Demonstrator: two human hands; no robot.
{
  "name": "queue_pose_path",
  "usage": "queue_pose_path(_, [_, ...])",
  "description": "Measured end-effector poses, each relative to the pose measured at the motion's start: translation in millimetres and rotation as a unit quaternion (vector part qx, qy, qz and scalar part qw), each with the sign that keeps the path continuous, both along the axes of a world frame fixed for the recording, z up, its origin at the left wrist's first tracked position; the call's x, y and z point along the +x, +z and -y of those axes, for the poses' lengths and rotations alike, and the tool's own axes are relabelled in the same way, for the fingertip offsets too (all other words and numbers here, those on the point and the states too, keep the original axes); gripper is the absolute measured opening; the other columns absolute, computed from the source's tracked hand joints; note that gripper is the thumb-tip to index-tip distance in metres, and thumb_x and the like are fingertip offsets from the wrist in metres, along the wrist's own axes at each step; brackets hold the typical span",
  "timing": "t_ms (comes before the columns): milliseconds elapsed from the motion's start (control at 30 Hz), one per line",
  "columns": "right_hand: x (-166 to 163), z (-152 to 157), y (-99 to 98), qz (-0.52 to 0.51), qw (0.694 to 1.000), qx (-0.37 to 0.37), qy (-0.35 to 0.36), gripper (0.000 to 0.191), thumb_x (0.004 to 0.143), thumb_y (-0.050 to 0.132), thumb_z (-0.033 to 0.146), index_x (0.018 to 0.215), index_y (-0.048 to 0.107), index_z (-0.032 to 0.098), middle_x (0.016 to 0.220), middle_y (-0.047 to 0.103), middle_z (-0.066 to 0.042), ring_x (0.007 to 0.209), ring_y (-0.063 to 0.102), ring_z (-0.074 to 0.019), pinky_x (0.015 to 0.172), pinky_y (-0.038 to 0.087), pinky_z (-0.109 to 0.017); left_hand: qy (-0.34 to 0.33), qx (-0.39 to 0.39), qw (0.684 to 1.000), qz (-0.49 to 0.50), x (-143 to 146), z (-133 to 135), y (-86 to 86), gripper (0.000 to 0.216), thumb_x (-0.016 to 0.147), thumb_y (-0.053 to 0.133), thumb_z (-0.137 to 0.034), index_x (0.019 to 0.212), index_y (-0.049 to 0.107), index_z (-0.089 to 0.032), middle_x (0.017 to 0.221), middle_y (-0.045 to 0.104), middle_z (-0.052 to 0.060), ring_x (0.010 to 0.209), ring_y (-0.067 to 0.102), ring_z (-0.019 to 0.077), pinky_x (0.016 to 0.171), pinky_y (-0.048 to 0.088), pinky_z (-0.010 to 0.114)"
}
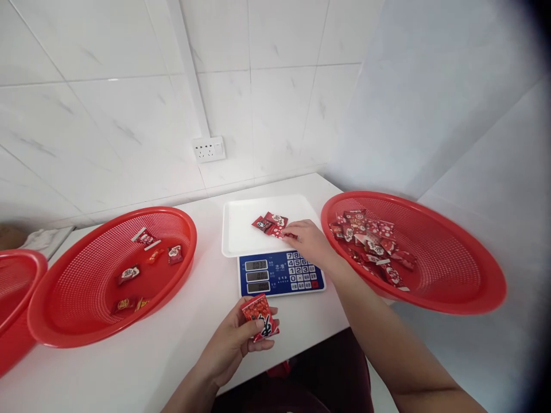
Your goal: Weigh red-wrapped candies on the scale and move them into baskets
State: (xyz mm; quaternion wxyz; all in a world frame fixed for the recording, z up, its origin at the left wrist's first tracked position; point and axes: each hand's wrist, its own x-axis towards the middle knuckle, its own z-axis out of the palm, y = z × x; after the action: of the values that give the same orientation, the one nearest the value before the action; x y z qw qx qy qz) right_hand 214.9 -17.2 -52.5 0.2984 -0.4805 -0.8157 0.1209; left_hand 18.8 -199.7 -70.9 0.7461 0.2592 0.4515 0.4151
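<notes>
My left hand (241, 335) is closed around a red packet (259, 316) with dark lettering, thumb on its face, in front of the scale. Over the scale's white tray (241, 223), my right hand (307, 241) has its fingers pinched on the edge of a dotted red packet (275, 230). Two more small red packets, one with a pale printed patch (278, 218), lie against it on the tray. Below the tray is the blue panel of the scale (282, 274), with three small displays and a keypad.
At right stands a red mesh basket (456, 275) with a heap of red packets. Another red basket (176, 215) at left holds several scattered packets. Part of a third red basket (26, 258) shows at the far left. A tiled wall with a socket (209, 149) rises behind the white table (193, 310).
</notes>
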Motion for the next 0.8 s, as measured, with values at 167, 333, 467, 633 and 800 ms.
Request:
queue_pose_path(167, [-4.0,2.3,2.3,-0.011,1.0,0.01,-0.015,0.023,0.083,0.052,0.019,0.094,0.072,0.021,0.103,0.068,-0.007,0.104,0.052,-0.0256,0.093,0.042,-0.046,-0.019,0.041,0.999,-0.003,1.4,-3.1,4.0,0.04,0.075,0.071,-0.024,0.112,0.058,-0.02,0.115,0.062,0.008,0.103,0.061,0.0194,0.086,0.047,0.029])
queue_pose_path(333, [-8.1,51.9,15.3,-0.138,0.981,-0.099,0.094,0.026,0.086,0.052,0.034,0.105,0.066,0.024,0.107,0.067,-0.005,0.101,0.058,-0.0207,0.087,0.047,-0.039,-0.023,0.092,0.995,-0.01,2.1,-8.3,14.6,0.034,0.085,0.059,-0.035,0.114,0.052,-0.02,0.1,0.066,0.007,0.086,0.065,0.0168,0.076,0.05,0.029])
queue_pose_path(467, [-11.3,95.6,22.3,-0.236,0.904,-0.298,0.195,0.031,0.084,0.056,0.04,0.108,0.064,0.022,0.098,0.069,-0.004,0.088,0.064,-0.0164,0.077,0.051,-0.032,-0.024,0.139,0.99,-0.023,4.5,-11.9,24.7,0.029,0.084,0.06,-0.037,0.104,0.047,-0.022,0.085,0.066,0.002,0.077,0.065,0.0151,0.071,0.052,0.03])
queue_pose_path(633, [-14.3,110.7,26.4,-0.305,0.895,-0.302,0.119,0.026,0.079,0.061,0.037,0.099,0.066,0.02,0.078,0.067,-0.002,0.065,0.059,-0.0118,0.059,0.05,-0.026,-0.033,0.18,0.983,-0.033,10.4,-16.1,31.6,0.03,0.079,0.065,-0.039,0.097,0.049,-0.02,0.08,0.065,0.001,0.07,0.062,0.0118,0.067,0.053,0.028])
queue_pose_path(800, [-12.0,114.9,37.1,-0.343,0.896,-0.27,0.078,0.024,0.077,0.062,0.036,0.095,0.065,0.019,0.061,0.055,0.003,0.05,0.052,-0.009,0.046,0.047,-0.024,-0.042,0.192,0.976,-0.09,14.4,-17.7,34.9,0.031,0.076,0.066,-0.044,0.085,0.061,-0.014,0.078,0.064,0.004,0.07,0.062,0.0138,0.066,0.053,0.028])
